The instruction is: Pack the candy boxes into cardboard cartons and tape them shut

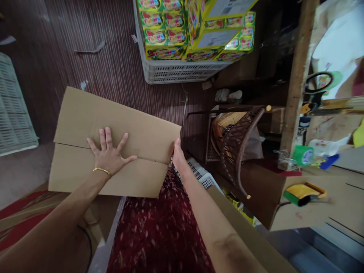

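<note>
A brown cardboard box (127,117) is in front of me, tilted, its two top flaps meeting along a seam. My left hand (109,153), with a gold bangle at the wrist, lies flat across the seam with its fingers spread. At the box's right end, my right hand (178,155) grips the edge; most of its fingers are hidden behind the cardboard. The inside of the box is out of sight.
A white plastic crate (182,72) stands ahead, stacked with yellow candy cartons (166,30). Another crate (17,106) is at far left. To my right are a brown wicker chair (239,151) and a table with a tape dispenser (304,193) and green tape roll (303,155).
</note>
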Demonstrator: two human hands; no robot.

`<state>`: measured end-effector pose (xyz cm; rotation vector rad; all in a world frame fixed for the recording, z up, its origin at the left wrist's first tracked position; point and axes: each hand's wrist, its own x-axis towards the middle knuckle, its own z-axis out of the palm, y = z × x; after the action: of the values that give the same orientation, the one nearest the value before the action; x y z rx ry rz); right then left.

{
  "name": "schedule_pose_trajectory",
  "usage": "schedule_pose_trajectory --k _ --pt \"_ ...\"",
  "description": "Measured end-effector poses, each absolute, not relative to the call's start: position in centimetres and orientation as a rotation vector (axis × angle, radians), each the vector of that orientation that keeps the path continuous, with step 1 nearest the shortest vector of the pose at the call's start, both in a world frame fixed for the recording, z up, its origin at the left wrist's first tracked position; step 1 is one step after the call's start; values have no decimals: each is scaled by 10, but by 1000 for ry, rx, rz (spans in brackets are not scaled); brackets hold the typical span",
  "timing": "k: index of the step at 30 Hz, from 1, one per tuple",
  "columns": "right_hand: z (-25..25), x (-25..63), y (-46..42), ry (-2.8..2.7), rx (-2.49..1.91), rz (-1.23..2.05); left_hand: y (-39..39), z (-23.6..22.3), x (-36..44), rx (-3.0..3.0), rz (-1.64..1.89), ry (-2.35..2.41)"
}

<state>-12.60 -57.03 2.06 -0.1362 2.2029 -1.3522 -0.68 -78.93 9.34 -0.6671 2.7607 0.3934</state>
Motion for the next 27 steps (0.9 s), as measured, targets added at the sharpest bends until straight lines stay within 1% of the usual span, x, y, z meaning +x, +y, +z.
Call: schedule_pose_trajectory --k 3,4,7,10,20,25,27 --pt "17 -148 -579 2174 16 -1388 -787 98 -6 -656 416 2777" --pt "16 -154 -583 2205 36 -1356 -786 99 -6 -650 426 2791" --pt "15 -165 -588 2286 -8 -1239 -783 101 -5 -619 397 2823" --pt "14 -169 -586 2230 -88 -1235 -777 100 -2 -572 364 2829" --pt "19 -197 -599 1929 320 -1442 -776 73 8 -517 580 2735" --pt "32 -182 -566 1781 527 -1653 -774 77 5 -474 438 2706" --pt "34 -170 -546 1811 600 -1660 -772 82 3 -460 407 2667"
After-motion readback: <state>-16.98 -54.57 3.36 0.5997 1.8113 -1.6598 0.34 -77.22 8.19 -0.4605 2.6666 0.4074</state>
